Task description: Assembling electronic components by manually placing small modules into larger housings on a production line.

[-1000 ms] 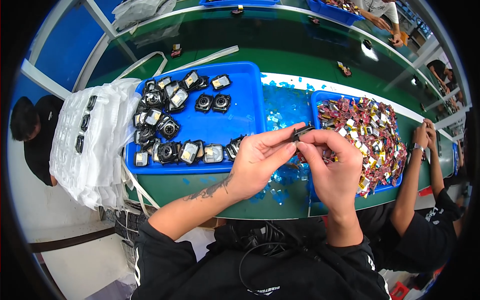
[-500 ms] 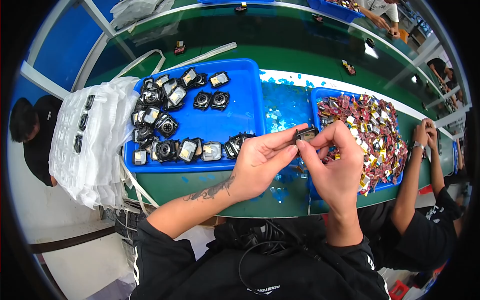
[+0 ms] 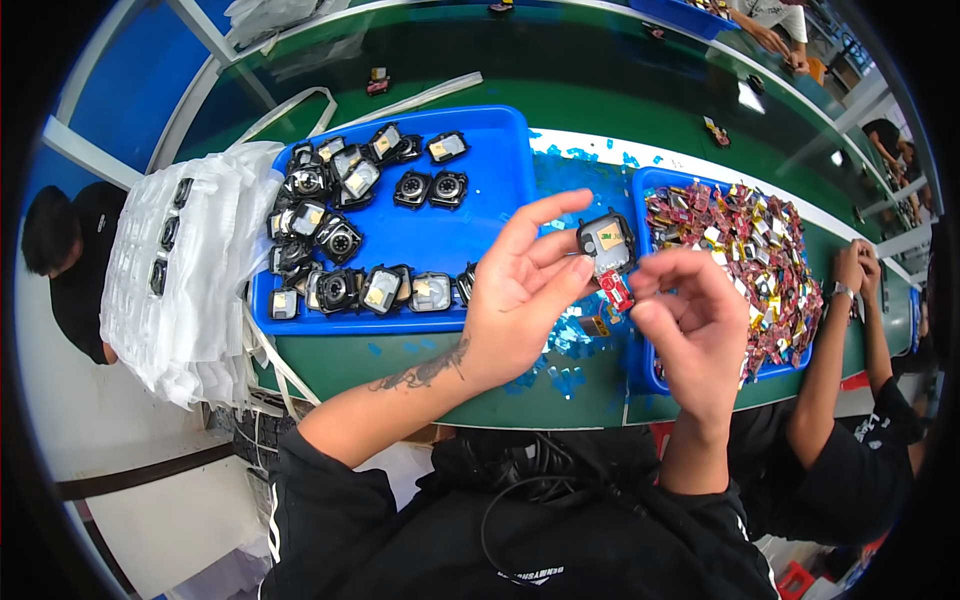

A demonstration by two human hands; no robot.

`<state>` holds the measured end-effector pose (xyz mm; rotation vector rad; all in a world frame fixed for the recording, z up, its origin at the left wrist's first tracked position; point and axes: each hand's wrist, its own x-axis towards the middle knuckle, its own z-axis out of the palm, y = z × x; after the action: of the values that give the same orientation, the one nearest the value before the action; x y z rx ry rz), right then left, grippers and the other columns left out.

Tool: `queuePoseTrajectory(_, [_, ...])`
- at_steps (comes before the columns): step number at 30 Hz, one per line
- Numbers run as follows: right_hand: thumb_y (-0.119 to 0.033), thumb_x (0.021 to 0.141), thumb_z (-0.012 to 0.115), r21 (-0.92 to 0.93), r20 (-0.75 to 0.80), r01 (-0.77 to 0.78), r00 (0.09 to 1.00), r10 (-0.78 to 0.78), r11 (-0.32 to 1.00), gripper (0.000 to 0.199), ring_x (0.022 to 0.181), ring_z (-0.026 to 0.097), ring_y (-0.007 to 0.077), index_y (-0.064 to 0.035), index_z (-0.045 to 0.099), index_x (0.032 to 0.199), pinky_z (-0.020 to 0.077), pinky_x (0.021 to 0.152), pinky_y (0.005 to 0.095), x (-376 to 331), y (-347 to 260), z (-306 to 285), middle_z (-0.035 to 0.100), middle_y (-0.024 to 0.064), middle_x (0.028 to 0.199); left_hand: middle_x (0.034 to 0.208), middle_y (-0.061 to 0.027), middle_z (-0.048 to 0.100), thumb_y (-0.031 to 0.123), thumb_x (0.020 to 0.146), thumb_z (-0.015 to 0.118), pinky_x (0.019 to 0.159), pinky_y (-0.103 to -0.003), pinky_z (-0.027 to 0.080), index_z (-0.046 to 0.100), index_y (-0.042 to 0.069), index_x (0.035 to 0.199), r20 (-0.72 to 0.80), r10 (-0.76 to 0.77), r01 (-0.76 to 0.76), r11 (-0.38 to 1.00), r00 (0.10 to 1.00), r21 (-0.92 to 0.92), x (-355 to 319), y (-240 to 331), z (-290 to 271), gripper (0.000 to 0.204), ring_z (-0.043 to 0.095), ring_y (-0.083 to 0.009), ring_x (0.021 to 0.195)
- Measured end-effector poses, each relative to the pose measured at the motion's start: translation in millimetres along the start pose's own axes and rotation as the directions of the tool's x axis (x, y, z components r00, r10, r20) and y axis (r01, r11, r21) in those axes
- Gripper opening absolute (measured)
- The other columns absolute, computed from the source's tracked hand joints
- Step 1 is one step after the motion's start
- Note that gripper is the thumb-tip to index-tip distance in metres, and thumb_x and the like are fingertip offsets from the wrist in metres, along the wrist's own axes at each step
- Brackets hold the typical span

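The left hand [image 3: 520, 300] pinches a small black square part [image 3: 606, 243] between thumb and fingertips, its pale glossy face turned up (a rounded, hard-looking plastic piece), raised above the gap between the two trays. The right hand [image 3: 695, 325] is closed narrowly on a little red strip [image 3: 617, 291] that hangs just below the part, touching or nearly touching its lower edge. Under both hands, blue film scraps [image 3: 560, 345] lie scattered on the green table [image 3: 400, 355]. To the left, a shallow blue tray [image 3: 490, 190] holds many similar black parts [image 3: 340, 240], some shiny-faced, with bare floor toward its right side. Left of that lies a stack of crinkled white bags [image 3: 185, 290]. To the right, a second blue tray [image 3: 650, 375] is heaped with red and gold wrappers [image 3: 745, 245], near another person's arm [image 3: 840, 350].
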<state>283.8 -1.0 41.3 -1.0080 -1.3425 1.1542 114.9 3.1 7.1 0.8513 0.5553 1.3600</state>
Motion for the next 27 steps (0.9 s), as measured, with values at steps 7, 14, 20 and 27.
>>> queuePoseTrajectory(7, [0.007, 0.085, 0.067, 0.002, 0.071, -0.058, 0.996, 0.058, 0.998, 0.012, 0.084, 0.064, 0.0108, 0.0062, 0.062, 0.096, 0.0537, 0.075, 0.0222, 1, 7, -8, 0.065, 0.0069, 0.092, 0.118, -0.0153, 0.061, -0.007, 0.086, 0.06, 0.085, -0.032, 0.053, 0.069, 0.0, 0.113, 0.246, 0.176, -0.3, 0.64, 0.953, 0.707, 1, 12, -8, 0.029, 0.064, -0.0199, 0.104])
queuePoseTrajectory(14, [0.002, 0.092, 0.061, 0.146, 0.22, -0.113, 0.972, 0.079, 0.983, 0.008, 0.085, 0.052, 0.0067, 0.0026, 0.055, 0.098, 0.0452, 0.078, 0.0211, 2, 9, -10, 0.056, 0.0041, 0.096, 0.106, -0.0158, 0.065, -0.005, 0.077, 0.073, 0.073, -0.027, 0.056, 0.073, 0.003, 0.104, 0.41, 0.33, -0.515, 0.355, 0.85, 0.781, 1, 11, -13, 0.028, 0.069, -0.0221, 0.084])
queuePoseTrajectory(20, [0.001, 0.091, 0.061, 0.165, 0.183, -0.063, 0.983, 0.032, 0.984, 0.014, 0.085, 0.052, 0.0055, 0.0015, 0.053, 0.102, 0.0436, 0.076, 0.0199, -5, 13, -12, 0.055, 0.0038, 0.095, 0.103, -0.0143, 0.066, -0.005, 0.083, 0.07, 0.072, -0.024, 0.055, 0.07, -0.006, 0.101, 0.095, -0.105, 0.042, 0.859, 0.99, 0.511, 0, 8, -7, 0.018, 0.066, -0.0151, 0.085])
queuePoseTrajectory(27, [0.008, 0.083, 0.068, -0.125, 0.017, 0.073, 0.997, -0.072, 0.989, 0.026, 0.081, 0.058, 0.0056, 0.0004, 0.055, 0.104, 0.0469, 0.068, 0.0178, -5, 17, 1, 0.06, 0.0031, 0.09, 0.109, -0.0114, 0.065, 0.001, 0.089, 0.065, 0.079, -0.024, 0.055, 0.068, -0.007, 0.11, 0.076, -0.231, 0.192, 0.92, 0.97, 0.342, -2, 1, -9, 0.023, 0.065, -0.0112, 0.091])
